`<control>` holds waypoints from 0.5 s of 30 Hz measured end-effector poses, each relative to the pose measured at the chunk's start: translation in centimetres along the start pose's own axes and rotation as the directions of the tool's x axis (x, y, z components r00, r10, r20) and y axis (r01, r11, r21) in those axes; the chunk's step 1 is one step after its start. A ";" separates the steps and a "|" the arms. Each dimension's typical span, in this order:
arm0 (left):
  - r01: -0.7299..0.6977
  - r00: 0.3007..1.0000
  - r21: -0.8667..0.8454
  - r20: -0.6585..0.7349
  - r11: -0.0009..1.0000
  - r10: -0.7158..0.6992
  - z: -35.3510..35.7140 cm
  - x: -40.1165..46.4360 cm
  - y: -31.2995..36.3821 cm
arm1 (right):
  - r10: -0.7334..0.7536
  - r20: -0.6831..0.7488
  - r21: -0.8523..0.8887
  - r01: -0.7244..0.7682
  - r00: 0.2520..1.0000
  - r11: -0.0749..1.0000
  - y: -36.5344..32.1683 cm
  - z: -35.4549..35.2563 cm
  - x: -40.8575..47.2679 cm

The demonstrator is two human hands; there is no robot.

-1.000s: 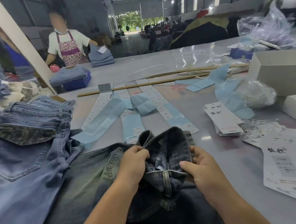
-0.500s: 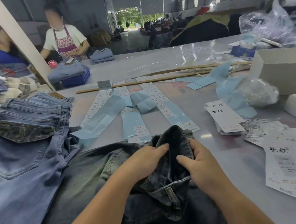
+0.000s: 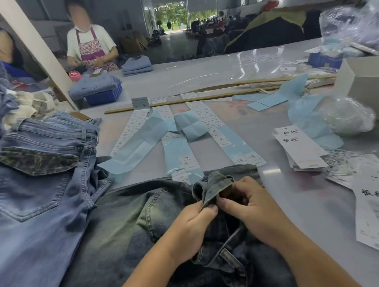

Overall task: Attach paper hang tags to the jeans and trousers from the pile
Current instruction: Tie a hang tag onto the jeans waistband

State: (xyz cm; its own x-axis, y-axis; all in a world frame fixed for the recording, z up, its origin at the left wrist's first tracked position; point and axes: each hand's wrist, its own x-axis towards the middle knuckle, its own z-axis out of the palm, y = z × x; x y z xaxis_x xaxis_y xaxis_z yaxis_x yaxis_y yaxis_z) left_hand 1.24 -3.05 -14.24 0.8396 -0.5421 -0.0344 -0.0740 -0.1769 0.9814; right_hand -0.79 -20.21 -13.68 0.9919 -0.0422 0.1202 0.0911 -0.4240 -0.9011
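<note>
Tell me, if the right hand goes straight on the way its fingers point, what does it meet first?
The right hand points left, toward the left hand. It would probably meet first the fold of the dark jeans that both hands pinch, then the left fingers; depth is unclear.

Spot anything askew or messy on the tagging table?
Yes. One blue backing strip is crumpled and folded over the sticker rows, and more blue scraps lie loose to the right. The hang tags are fanned unevenly. Nothing looks spilled or damaged; both hands pinch the dark jeans.

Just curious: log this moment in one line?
left hand: grips dark jeans waistband | right hand: pinches same | hang tags: untouched
</note>
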 end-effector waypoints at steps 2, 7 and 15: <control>0.008 1.000 0.000 0.011 1.000 -0.008 -0.2 -0.1 -0.1 | 0.003 0.064 0.038 -0.006 0.998 0.999 -0.2 0.1 0.2; 0.063 0.998 0.053 0.020 0.997 -0.064 -0.5 0.2 0.2 | 0.027 0.078 0.115 -0.036 0.997 0.993 0.0 -0.1 0.4; 0.026 0.895 0.557 -0.383 0.830 0.228 0.3 1.3 1.8 | 0.123 0.011 0.363 -0.119 0.992 0.924 1.8 0.2 -0.6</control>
State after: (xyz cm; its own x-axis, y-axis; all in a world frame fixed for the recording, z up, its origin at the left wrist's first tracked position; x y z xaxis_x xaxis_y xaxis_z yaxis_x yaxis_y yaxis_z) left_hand 2.03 -4.33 -12.59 0.9408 -0.2112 0.2652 -0.3387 -0.6185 0.7091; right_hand -1.20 -20.81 -15.49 0.9965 -0.0838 0.0039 -0.0011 -0.0590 -0.9983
